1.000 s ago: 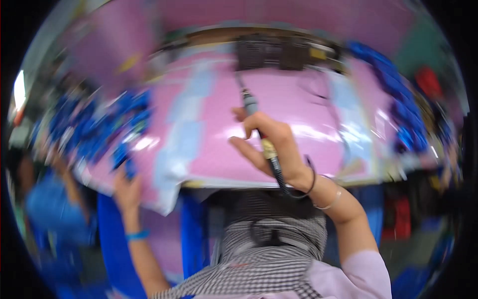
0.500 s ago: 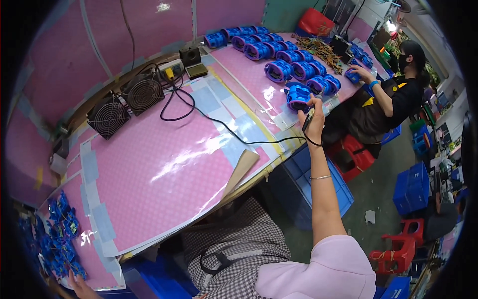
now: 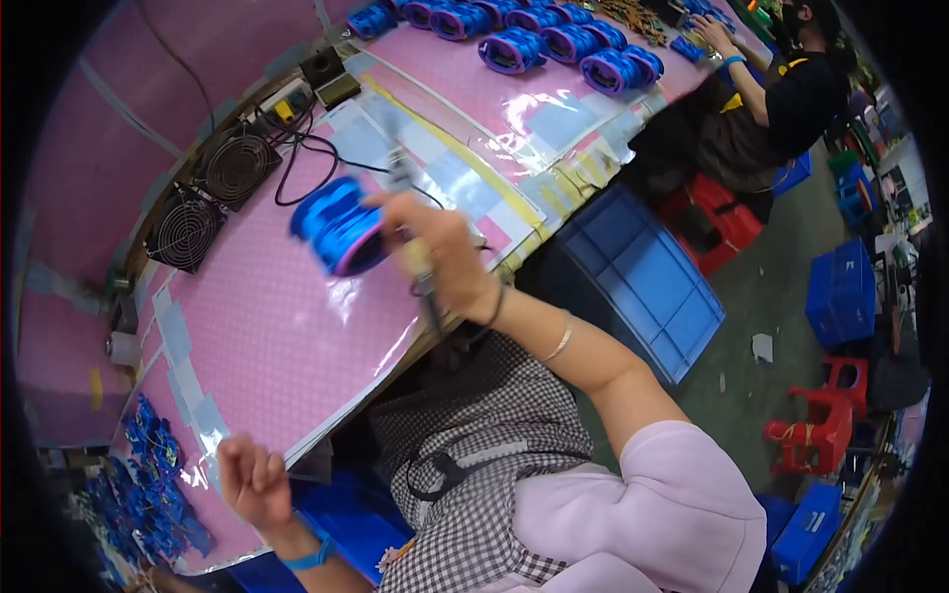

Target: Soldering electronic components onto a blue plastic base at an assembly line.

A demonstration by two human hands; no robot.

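Over the pink work mat, my right hand [image 3: 445, 252] is closed round a soldering iron [image 3: 420, 262], its metal tip upward and blurred. The same hand holds a blue round housing with a purple rim [image 3: 341, 227] by its right side, tilted above the mat. A black cord [image 3: 341, 158] runs behind them across the table. My left hand [image 3: 257, 479] is raised near the table's left front edge, fingers loosely bent and apart, with nothing visible in it. Nearest to it lies a heap of blue parts with wires [image 3: 148, 484].
Similar blue housings [image 3: 514, 49] stand in rows at the back. Two black fans [image 3: 188, 227] and a soldering station [image 3: 285, 107] line the table's far left edge. A blue crate [image 3: 643, 287] and red stool [image 3: 707, 222] are right, beside a seated co-worker [image 3: 791, 109].
My right hand has brought a blue housing and the soldering iron from the rows at the back left over the mat. My left hand has risen rightward from the blue heap. The view has shifted.
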